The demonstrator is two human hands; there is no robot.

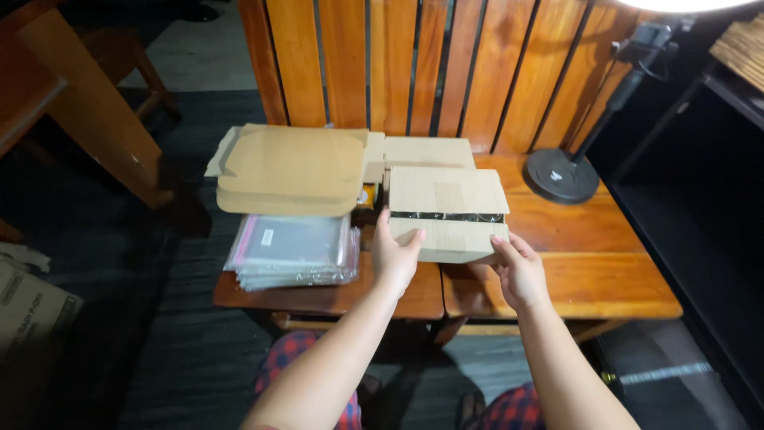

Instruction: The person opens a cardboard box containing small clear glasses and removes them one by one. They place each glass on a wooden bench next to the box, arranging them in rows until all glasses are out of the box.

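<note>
around the wooden bench: other items in view

wooden slatted bench, warm orange-brown, with upright back slats at the far side. stack of flat cardboard blanks, far left on the seat. stack of clear plastic sleeves, near left, just in front of the blanks. black round-based stand, far right, its pole angled up to the right. printed carton on the dark floor, near left.
</note>
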